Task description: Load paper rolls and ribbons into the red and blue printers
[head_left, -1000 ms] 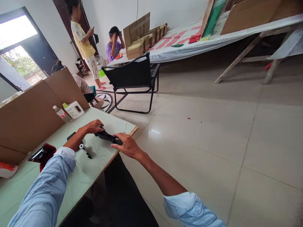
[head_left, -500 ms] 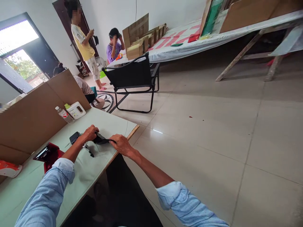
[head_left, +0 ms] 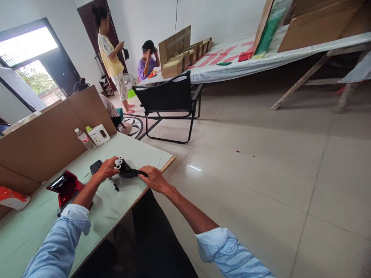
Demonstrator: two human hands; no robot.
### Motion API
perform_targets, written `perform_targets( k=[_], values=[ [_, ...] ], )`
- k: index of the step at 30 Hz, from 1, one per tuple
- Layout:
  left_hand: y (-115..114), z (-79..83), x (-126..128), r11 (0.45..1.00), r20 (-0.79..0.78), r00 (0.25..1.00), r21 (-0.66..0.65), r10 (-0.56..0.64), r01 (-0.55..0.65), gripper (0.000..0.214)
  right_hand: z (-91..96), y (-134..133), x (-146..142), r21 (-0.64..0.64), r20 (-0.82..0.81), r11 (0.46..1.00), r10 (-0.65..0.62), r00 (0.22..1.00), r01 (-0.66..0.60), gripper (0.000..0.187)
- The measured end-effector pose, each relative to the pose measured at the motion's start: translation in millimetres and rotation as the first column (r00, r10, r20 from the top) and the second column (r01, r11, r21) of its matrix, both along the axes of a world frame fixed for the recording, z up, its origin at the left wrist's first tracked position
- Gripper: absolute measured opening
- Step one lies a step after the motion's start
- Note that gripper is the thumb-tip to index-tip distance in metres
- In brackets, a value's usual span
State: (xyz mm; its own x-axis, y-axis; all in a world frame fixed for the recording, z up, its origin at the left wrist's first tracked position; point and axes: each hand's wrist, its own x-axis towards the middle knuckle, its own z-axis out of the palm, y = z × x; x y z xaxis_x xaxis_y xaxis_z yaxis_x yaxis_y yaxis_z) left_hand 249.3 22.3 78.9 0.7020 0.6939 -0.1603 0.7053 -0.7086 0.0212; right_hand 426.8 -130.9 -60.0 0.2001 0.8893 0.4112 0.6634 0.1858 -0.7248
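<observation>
The left hand grips one end of a long, black, floppy thing with white round bits. The right hand pinches its other end, so it sits between the two hands, over the pale green table. A small black-and-white piece lies just below the left hand. Left of that hand are a dark, boxy thing, close by, and an open red-and-black box, farther off. Past it stands a clear plastic bottle with a red label.
</observation>
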Motion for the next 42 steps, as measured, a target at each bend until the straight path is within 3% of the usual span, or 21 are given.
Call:
perform_targets(
  k=[5, 9, 14, 18, 22, 25, 28, 31, 37, 42],
  values=[
    [-20, -15.7, 6, 0.988, -0.031, 0.997, 0.139, 0.066, -0.061, 0.048, -4.9, -2, 1, -0.008, -0.003, 1.000, -0.006, 1.000, 0.006, 0.022],
    [-30, -23.4, 1, 0.988, 0.004, 0.998, 0.144, 0.064, -0.064, 0.043, -14.4, -4, 0, 0.032, -0.014, 0.999, -0.030, 0.999, 0.030, 0.031],
    [-43, -24.3, -9, 0.989, 0.058, 0.998, 0.148, 0.007, -0.015, 0.044, -14.6, -6, -6, 0.117, -0.099, 0.993, -0.007, 0.995, 0.019, 0.059],
    [-57, -13.3, -17, 0.986, 0.092, 0.995, 0.166, -0.046, 0.030, 0.043, 8.8, -13, -19, 0.181, -0.121, 0.983, 0.018, 0.993, 0.004, 0.076],
    [-71, 8.6, -33, 0.984, 0.191, 0.981, 0.177, -0.044, 0.010, 0.041, 38.0, -18, -35, 0.192, -0.146, 0.980, 0.089, 0.985, -0.060, 0.081],
    [-80, 25.9, -53, 0.986, 0.293, 0.956, 0.167, -0.026, -0.025, 0.037, 51.0, -16, -49, 0.186, -0.218, 0.979, 0.129, 0.967, -0.088, 0.073],
    [-86, 37.2, -77, 0.987, 0.390, 0.921, 0.154, -0.020, -0.044, 0.035, 56.5, -10, -64, 0.185, -0.282, 0.974, 0.177, 0.943, -0.128, 0.046],
    [-89, 40.8, -105, 0.988, 0.460, 0.888, 0.138, 0.002, -0.074, 0.035, 61.6, -6, -77, 0.134, -0.320, 0.970, 0.238, 0.917, -0.204, 0.027],
    [-95, 39.3, -156, 0.989, 0.652, 0.758, 0.127, -0.025, -0.076, 0.030, 88.2, -6, -93, 0.061, -0.422, 0.947, 0.311, 0.852, -0.315, 0.041],
    [-115, 40.3, -172, 0.970, 0.736, 0.660, 0.239, -0.150, -0.046, 0.036, 116.0, 3, -113, -0.004, -0.389, 0.916, 0.368, 0.845, -0.401, 0.049]
  ],
)
